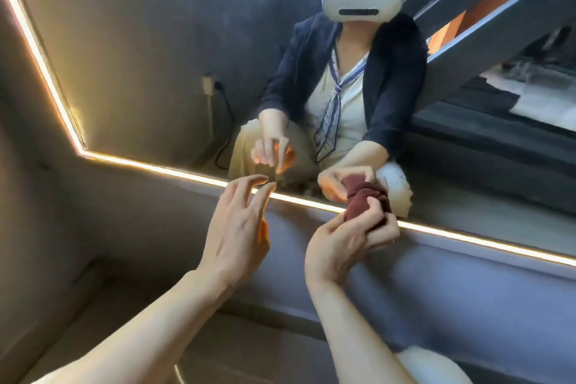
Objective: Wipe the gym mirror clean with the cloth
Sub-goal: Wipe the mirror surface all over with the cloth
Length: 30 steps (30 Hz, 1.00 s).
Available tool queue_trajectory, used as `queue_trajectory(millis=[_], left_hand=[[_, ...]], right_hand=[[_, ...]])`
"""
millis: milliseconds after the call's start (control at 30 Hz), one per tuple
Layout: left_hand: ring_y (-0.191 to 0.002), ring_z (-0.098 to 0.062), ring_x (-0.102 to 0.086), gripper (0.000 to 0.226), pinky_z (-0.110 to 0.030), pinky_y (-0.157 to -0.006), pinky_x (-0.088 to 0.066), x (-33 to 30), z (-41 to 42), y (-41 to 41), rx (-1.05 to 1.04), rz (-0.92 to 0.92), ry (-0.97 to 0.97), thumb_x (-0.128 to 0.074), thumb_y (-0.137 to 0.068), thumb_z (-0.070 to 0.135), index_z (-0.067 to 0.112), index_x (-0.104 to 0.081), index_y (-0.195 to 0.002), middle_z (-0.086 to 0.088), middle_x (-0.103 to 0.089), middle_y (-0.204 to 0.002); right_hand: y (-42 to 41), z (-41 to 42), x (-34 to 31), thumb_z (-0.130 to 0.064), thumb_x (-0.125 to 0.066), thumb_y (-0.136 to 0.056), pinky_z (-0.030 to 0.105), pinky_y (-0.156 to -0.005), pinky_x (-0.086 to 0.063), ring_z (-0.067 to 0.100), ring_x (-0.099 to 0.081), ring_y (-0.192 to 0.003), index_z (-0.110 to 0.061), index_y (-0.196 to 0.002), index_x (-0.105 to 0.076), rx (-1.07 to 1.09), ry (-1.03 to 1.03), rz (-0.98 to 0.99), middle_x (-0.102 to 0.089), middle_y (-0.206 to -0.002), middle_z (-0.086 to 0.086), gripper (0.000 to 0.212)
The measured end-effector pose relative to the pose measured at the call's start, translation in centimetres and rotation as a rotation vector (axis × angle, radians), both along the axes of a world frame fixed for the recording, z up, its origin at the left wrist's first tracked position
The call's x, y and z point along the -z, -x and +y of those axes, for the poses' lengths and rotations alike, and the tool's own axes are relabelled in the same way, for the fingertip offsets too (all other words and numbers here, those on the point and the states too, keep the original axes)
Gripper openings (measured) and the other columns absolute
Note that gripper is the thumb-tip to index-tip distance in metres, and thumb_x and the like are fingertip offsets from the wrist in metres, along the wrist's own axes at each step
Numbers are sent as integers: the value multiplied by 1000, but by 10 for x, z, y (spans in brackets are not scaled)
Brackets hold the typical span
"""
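No writing is readable. The right grip (349,238) curls around the bunched maroon cloth (363,201), which juts toward 1 o'clock onto the mirror (156,40) by its lit edge (174,169). At 9 o'clock, the left grip (238,227) hovers empty, fingers relaxed.

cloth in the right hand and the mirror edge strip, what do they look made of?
Cloth: dark red, soft woven or terry-like fabric, matte; it bunches into folds where the right hand grips it. Exact fibre unclear.
Mirror: glass with a glossy reflective face; it shows a clear reflection of the person.
Edge strip: likely an LED light strip behind a diffuser; it glows an even warm white. Housing material cannot be told.
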<state>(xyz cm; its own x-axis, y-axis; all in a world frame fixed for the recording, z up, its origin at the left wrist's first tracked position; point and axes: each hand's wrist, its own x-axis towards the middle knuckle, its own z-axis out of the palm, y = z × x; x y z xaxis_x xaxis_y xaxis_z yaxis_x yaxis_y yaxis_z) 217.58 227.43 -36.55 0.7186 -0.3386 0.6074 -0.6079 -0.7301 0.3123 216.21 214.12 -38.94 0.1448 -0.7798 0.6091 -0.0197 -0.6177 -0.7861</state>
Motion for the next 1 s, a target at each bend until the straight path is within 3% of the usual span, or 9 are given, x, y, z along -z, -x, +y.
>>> queue_trajectory(millis=[67, 267, 433, 533, 633, 700, 767, 900, 1000], left_hand=[[-112, -41, -59, 72, -49, -88, -55, -2, 14, -4, -8, 4, -4, -78, -57, -19, -1, -63, -125, -23, -59, -127], [-115, -37, -58, 61, -48, -90, -54, 0, 29, -18, -52, 46, 64, -70, -67, -20, 0, -65, -125, -21, -60, -126], [-110, -34, -56, 72, -46, -92, -52, 5, 12, -20, 74, 11, -21, -71, -58, -21, 1, -64, -126, -18, -62, -123], [-110, -36, -59, 64, -45, -94, -52, 7, 9, -19, 101, 3, -43, -72, -64, -16, -1, -65, -125, -20, -62, -123], [-108, -28, -56, 41, -37, -92, -50, 10, 14, -20, 122, -51, -2, -60, -79, 2, 1, -67, -120, -17, -64, -119], [-108, -28, -55, 41, -39, -92, -50, 12, 18, -22, 92, -35, 29, -64, -77, -3, 2, -67, -118, -16, -64, -118], [-109, -32, -55, 59, -45, -92, -51, 11, 19, -23, 66, 16, 36, -70, -65, -17, 0, -65, -121, -18, -62, -120], [-108, -27, -49, 66, -40, -95, -47, 12, 7, -20, 131, -20, -20, -66, -60, -20, -1, -65, -123, -18, -62, -120], [-106, -35, -59, 58, -44, -93, -53, 16, 4, -16, 132, -22, -43, -59, -65, -16, -2, -67, -121, -18, -64, -118]], right_hand=[[-19, 31, 7, 12, -60, -78, 50, -103, -36, 43, -38, -118, -4, -124, -46, -36, 43, -1, -31, -135, 16, 51], [-20, 53, 13, 13, -75, -73, 34, -101, -45, 33, -46, -116, -7, -121, -66, -374, 437, 173, -45, -131, 17, 52], [5, 1, -3, 20, -54, -69, 12, -109, -32, 40, -48, -118, 2, -117, -63, -53, 17, -66, -47, -126, 28, 52], [-4, 14, -8, 14, -51, -72, 33, -107, -41, 40, -50, -117, 2, -116, -63, -7, -4, -85, -49, -124, 27, 48], [-19, 47, -4, 3, -56, -80, 36, -99, -45, 35, -53, -112, -5, -115, -68, -223, 275, 57, -55, -123, 21, 38], [-17, 53, 2, 2, -70, -82, 36, -93, -51, 33, -55, -110, -9, -115, -71, -321, 442, 154, -57, -123, 16, 34], [-9, 33, 5, 11, -70, -74, 34, -98, -46, 34, -54, -112, -8, -113, -71, -267, 360, 132, -56, -122, 16, 44], [8, -14, -6, 16, -48, -64, 28, -98, -39, 45, -50, -111, 3, -106, -67, 112, -132, -113, -53, -119, 25, 48], [-3, 12, -2, 21, -58, -60, 34, -96, -40, 39, -49, -108, 1, -107, -69, 54, -2, 4, -57, -121, 22, 52]])
